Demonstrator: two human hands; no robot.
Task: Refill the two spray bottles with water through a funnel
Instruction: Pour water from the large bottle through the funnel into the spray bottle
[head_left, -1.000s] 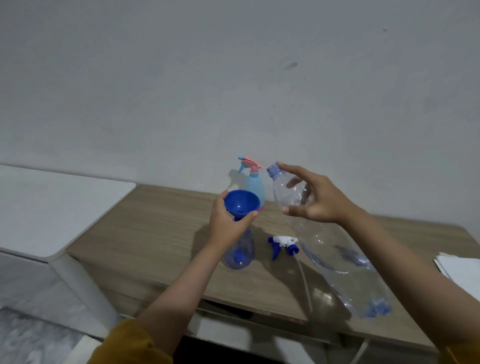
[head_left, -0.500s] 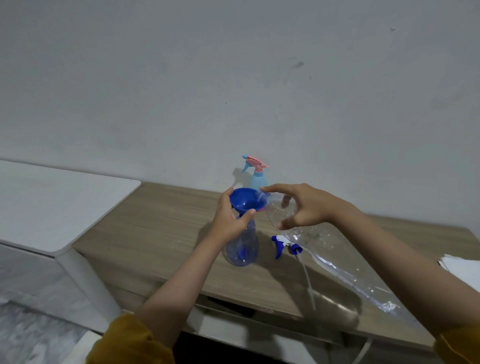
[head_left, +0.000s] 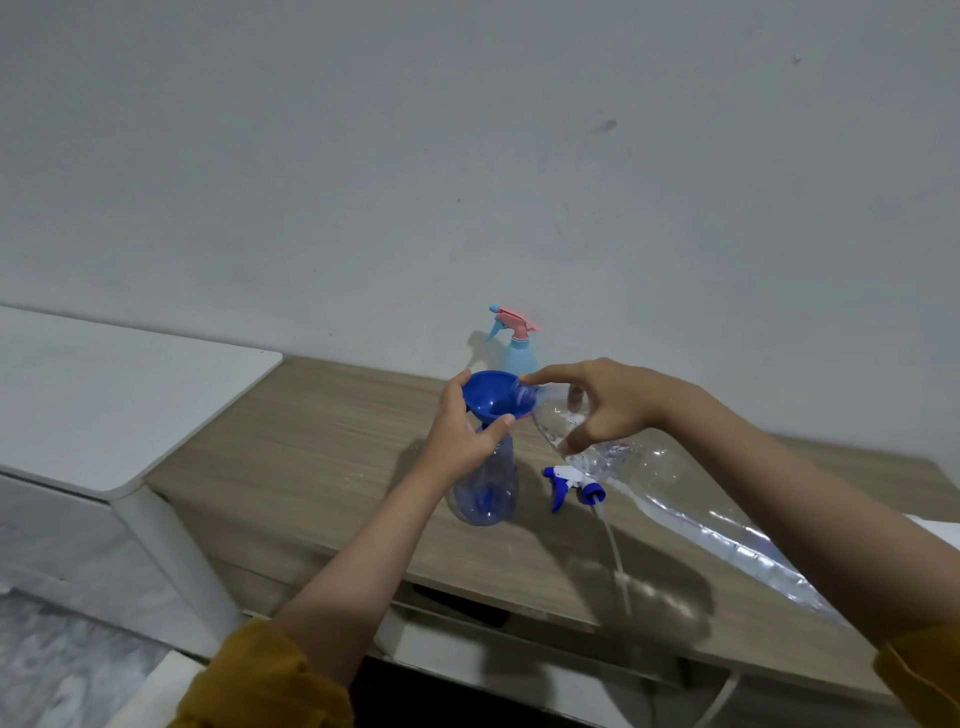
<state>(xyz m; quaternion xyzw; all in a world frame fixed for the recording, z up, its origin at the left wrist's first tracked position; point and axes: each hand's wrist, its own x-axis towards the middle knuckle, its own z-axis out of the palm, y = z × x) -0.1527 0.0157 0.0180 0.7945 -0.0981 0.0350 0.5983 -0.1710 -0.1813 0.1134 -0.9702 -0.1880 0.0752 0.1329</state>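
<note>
Right now my left hand (head_left: 460, 436) curls around the blue funnel (head_left: 493, 397), thumb at the near rim and the other fingers wrapped behind the far side, so the cone sits cupped between them. Below my left fingers the funnel's spout goes into the neck of the clear blue spray bottle (head_left: 488, 491), which stands upright on the wooden table (head_left: 322, 431) with its spray head off.

My right hand (head_left: 605, 402) grips the clear plastic water bottle (head_left: 675, 499) near its shoulder: forefinger stretched along the top toward the mouth, thumb pressing underneath, the remaining fingers curled over the far side. The bottle lies tilted, its mouth just past my right fingertip and resting inside the funnel's bowl, its body sloping back down under my right forearm. Water shows inside it; whether any is flowing at the mouth I cannot tell.

Just below my right thumb, the white and blue spray head (head_left: 571, 483) lies on its side on the table, its thin dip tube (head_left: 613, 556) trailing toward me. Beyond my fingertips, against the grey wall (head_left: 467, 156), stands the light blue spray bottle (head_left: 519, 353) with its pink trigger head fitted, upright and apart from both hands.
</note>
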